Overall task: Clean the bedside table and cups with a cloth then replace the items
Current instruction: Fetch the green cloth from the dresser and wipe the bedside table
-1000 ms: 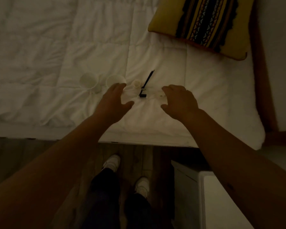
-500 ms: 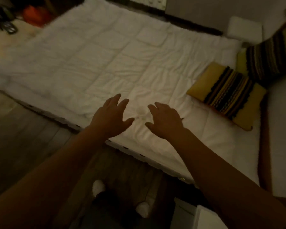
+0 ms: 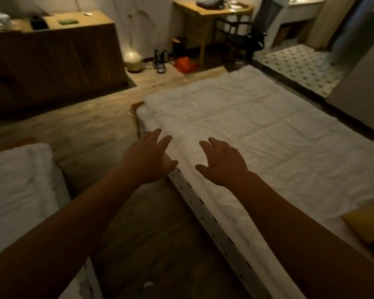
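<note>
My left hand (image 3: 148, 159) is held out above the near edge of a bed with a white quilt (image 3: 257, 130), fingers spread and empty. My right hand (image 3: 221, 164) hovers over the quilt a little to the right, fingers also apart and holding nothing. No cups, cloth or bedside table are in this view.
A second white bed (image 3: 15, 190) lies at the lower left, with a strip of wooden floor (image 3: 143, 229) between the beds. A yellow pillow corner (image 3: 367, 221) shows at the right edge. Far off stand a wooden dresser (image 3: 52, 59), a glowing round lamp (image 3: 132, 59) and a desk (image 3: 212, 16).
The view has swung left and up, away from the cups and small items on the quilt, which are now out of sight. Both hands stay outstretched and empty.
</note>
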`<state>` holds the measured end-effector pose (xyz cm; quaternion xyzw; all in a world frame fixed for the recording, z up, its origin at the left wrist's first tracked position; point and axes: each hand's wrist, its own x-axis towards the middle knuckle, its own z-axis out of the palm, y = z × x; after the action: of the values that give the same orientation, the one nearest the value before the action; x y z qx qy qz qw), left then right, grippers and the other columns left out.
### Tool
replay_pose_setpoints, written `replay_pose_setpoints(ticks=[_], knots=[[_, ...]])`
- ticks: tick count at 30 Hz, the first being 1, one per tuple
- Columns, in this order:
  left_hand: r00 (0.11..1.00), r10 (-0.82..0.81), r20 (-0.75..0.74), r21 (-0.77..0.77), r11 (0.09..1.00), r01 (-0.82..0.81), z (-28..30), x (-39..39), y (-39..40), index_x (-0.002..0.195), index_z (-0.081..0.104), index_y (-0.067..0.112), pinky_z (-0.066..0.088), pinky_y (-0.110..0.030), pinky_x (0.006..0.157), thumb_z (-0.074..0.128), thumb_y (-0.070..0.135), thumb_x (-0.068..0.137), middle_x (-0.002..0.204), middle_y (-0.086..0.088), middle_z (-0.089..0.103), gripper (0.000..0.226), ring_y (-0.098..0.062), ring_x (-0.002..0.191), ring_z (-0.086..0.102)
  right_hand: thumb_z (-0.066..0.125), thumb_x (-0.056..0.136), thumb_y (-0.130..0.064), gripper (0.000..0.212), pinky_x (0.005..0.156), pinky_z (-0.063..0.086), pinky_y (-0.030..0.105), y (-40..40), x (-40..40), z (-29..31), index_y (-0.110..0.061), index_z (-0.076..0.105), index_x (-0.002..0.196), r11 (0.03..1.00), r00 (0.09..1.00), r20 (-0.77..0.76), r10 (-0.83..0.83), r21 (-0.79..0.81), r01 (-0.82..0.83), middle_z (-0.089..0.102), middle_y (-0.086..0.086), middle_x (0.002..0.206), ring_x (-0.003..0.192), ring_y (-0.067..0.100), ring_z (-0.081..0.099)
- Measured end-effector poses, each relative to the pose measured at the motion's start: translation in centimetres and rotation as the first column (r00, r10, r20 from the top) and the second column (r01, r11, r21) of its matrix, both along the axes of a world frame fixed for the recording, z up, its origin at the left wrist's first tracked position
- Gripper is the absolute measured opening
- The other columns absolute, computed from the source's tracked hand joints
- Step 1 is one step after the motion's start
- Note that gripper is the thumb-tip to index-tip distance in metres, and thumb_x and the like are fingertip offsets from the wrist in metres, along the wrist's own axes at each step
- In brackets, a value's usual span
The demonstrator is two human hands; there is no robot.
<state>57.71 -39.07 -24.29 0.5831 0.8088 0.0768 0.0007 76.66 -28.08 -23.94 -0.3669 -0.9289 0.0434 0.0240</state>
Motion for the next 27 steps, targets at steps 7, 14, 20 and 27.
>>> replay_pose_setpoints(ticks=[7,14,20,27], knots=[[0.993,0.119,0.008,0.058,0.991,-0.119,2.7,-9.4,-4.0,0.145,0.027,0.028,0.036,-0.051,0.105,0.056,0.065,0.078,0.157,-0.008,0.024,0.083,-0.032,0.141,0.025,0.055,0.083,-0.058,0.072,0.102,0.037,0.050,-1.6,-13.2,2.1,-0.024,0.030,0.142,0.987,0.987,-0.045,0.156,0.031,-0.155,0.034,0.009,0.150,0.133,0.032,0.036],[0.973,0.232,0.014,-0.015,0.973,-0.232,3.9,-18.8,-5.8,0.149,0.020,0.027,0.030,-0.052,0.111,0.052,0.065,0.083,0.160,-0.007,0.013,0.083,-0.031,0.145,0.016,0.058,0.080,-0.058,0.067,0.096,0.041,0.048,-1.4,-24.4,2.1,-0.025,0.037,0.135,0.955,0.953,-0.064,0.296,0.018,-0.296,0.045,0.006,0.139,0.125,0.030,0.044],[0.952,0.304,0.022,-0.060,0.951,-0.303,2.4,-25.4,-3.1,0.149,0.019,0.027,0.029,-0.052,0.111,0.052,0.065,0.083,0.160,-0.008,0.013,0.083,-0.032,0.145,0.015,0.055,0.078,-0.063,0.073,0.099,0.042,0.052,3.4,-32.3,-0.7,-0.028,0.031,0.138,0.935,0.933,-0.066,0.355,-0.004,-0.356,0.042,0.006,0.143,0.129,0.030,0.042],[0.913,0.409,-0.001,-0.056,0.911,-0.408,2.3,-33.9,4.6,0.148,0.019,0.028,0.031,-0.054,0.107,0.053,0.065,0.082,0.159,-0.008,0.015,0.083,-0.033,0.144,0.018,0.057,0.079,-0.064,0.080,0.104,0.036,0.057,12.6,-42.2,-1.7,-0.027,0.027,0.142,0.908,0.908,-0.018,0.418,-0.014,-0.418,0.031,0.009,0.153,0.137,0.033,0.032]])
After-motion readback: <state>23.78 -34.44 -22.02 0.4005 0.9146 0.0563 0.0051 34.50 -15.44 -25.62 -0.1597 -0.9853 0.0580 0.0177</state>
